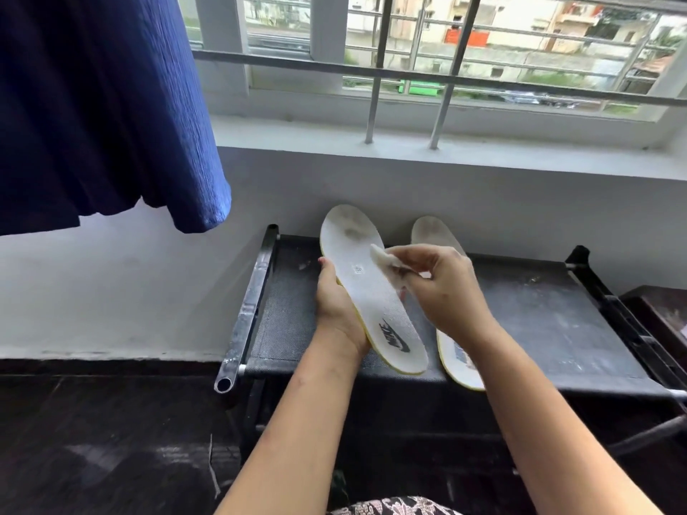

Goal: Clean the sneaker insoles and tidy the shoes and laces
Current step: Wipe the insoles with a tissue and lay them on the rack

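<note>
From my remote seat, I see a white insole [366, 288] with a yellow edge raised over the rack [539, 321]. Its toe points at the wall and its heel points toward the camera. Grey smudges darken the toe end, and a dark printed logo sits at the heel. The left hand [336, 302] clasps its left edge, thumb on top and fingers hidden beneath. A second insole [433, 232] lies flat on the rack just to the right, also grubby at the toe and with a blue mark at the heel. The right hand [446, 291] and its wrist cover its middle. That hand pinches a small crumpled white wipe [383, 256] between thumb and fingers and presses it onto the middle of the held insole.

Behind them, a barred window [375, 68] looks out on buildings, above a pale sill [409, 143]. A blue cloth [104, 105] hangs at upper left, clear of the work. The rack's dark fabric top is dusty and flecked, with black metal side rails. It stands against the white wall on a dark floor [93, 421].
</note>
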